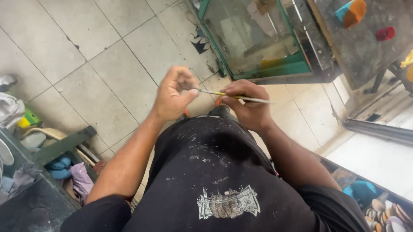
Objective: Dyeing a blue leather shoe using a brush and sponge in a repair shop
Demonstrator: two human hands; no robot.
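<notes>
**Grey tiles, a black shirt and a thin stick held in two hands**

Grey floor tiles [93, 56] fill most of the view, big squares with dark lines between them. At the top stands a glass case [258, 31] with a green frame, and you can see through its dusty top. Beside it on the right is a dark table [355, 49] with an orange and blue block [351, 11] and a small red cup [385, 33] on it. On the left lies a heap of cloth and odd bits [0, 109].

Lower down is the person's black shirt [210, 178], with white paint specks and a pale print near the bottom. Two bare arms reach out from it and meet in front of the body.

The left hand [172, 95] is curled, and its thumb and fingers pinch one end of a thin stick [236, 98]. The right hand [249, 104] is closed around the middle of the same stick. So the stick lies flat between the two hands, touching both, and its pale tip pokes out past the right hand toward the right. A little orange shows under the hands, but I cannot tell what it is.
</notes>
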